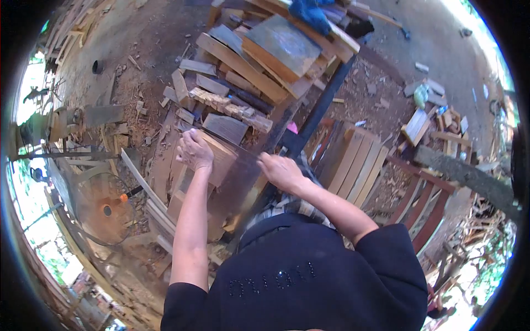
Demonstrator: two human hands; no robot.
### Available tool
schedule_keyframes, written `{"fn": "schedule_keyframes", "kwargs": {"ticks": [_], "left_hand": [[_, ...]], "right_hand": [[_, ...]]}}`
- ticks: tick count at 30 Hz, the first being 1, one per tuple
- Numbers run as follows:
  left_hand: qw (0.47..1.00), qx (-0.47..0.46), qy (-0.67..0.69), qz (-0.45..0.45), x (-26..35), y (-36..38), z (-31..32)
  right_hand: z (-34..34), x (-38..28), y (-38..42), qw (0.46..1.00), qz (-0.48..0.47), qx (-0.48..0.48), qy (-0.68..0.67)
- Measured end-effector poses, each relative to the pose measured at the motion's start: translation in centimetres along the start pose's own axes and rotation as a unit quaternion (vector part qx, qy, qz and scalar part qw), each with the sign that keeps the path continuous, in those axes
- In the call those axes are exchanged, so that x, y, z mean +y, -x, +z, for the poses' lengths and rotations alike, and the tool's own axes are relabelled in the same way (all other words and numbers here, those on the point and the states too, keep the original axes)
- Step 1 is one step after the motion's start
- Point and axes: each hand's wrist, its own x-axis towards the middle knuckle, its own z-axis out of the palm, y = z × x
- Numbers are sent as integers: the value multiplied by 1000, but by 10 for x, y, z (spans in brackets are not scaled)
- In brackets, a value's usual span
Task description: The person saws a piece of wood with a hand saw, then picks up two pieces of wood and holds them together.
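Observation:
A long, thin, dark strip (pixel 234 145) stretches between my two hands, and I cannot make out its exact kind. My left hand (pixel 195 150) is closed at its far left end, fingers curled over and partly hidden. At the near right end, my right hand (pixel 280 172) is closed with fingers and thumb pinched on it. Below the strip lies a light wooden board (pixel 218 160), on a brownish work surface (pixel 237 185). Whether the strip touches the board is hard to tell. A dark grey wood block (pixel 225 128) lies just beyond my hands.
Stacked planks and a thick wooden slab (pixel 281 44) rise ahead, a blue cloth (pixel 310 15) on top. To the right stand a slatted wooden piece (pixel 359 165) and a reddish slatted frame (pixel 425 204). A round fan (pixel 105 209) is at left. Scraps litter the floor.

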Motion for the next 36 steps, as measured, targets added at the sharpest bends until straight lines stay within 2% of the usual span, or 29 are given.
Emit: {"fn": "schedule_keyframes", "kwargs": {"ticks": [2, 3, 4, 6, 7, 8, 10, 12, 14, 15, 19, 21, 24, 25, 26, 28, 29, 30, 34, 36], "left_hand": [[999, -49, 8, 16, 10, 4, -20], [997, -71, 28, 15, 6, 4, -18], [997, -59, 46, 4, 6, 10, -19], [998, -27, -19, 62, 12, 24, -24], [996, -82, 12, 34, 22, 31, -35], [997, -67, 26, 21, 26, 37, -39], [995, -99, 7, 4, 32, 41, -37], [997, -73, 25, -20, 34, 39, -29], [995, -59, 66, -48, 35, 31, -31], [995, -54, 68, -51, 34, 25, -29], [997, -19, 59, -47, 28, 13, -21], [996, -32, 71, -32, 23, 2, -6], [994, -46, 73, -60, 23, -7, 2], [997, 7, 50, -52, 22, -7, 10], [997, 13, 46, -65, 21, -7, 18], [998, 1, 32, -63, 24, -8, 17], [997, -12, 35, -65, 24, -8, 16], [996, -8, 33, -76, 25, -9, 16], [995, -3, 74, -60, 27, -7, 10], [994, 18, 85, -59, 23, -6, 14]], "right_hand": [[-16, 11, 23, 1000, 14, 10, 8], [-24, 15, 33, 999, -6, 54, 6], [-36, 16, 40, 998, -21, 56, 24], [-59, 16, 48, 996, 36, 77, 34], [-65, 17, 49, 995, 18, 80, 50], [-68, 22, 46, 993, 25, 104, 49], [-74, 29, 32, 990, 12, 132, 52], [-73, 30, 13, 984, -26, 164, 62], [-70, 30, -10, 985, -14, 161, 56], [-67, 35, -24, 983, -45, 175, 41], [-66, 44, -71, 991, -35, 112, 66], [-68, 48, -93, 993, -36, 96, 62], [-68, 48, -128, 996, -45, 62, 55], [-67, 50, -136, 997, -28, 50, 56], [-66, 54, -141, 997, -39, 40, 56], [-63, 56, -149, 994, -63, 62, 66], [-65, 58, -154, 1000, -4, -2, 31], [-66, 56, -154, 999, -13, -10, 33], [-60, 64, -150, 997, -43, -21, 56], [-46, 82, -157, 994, -86, 46, 51]]}}
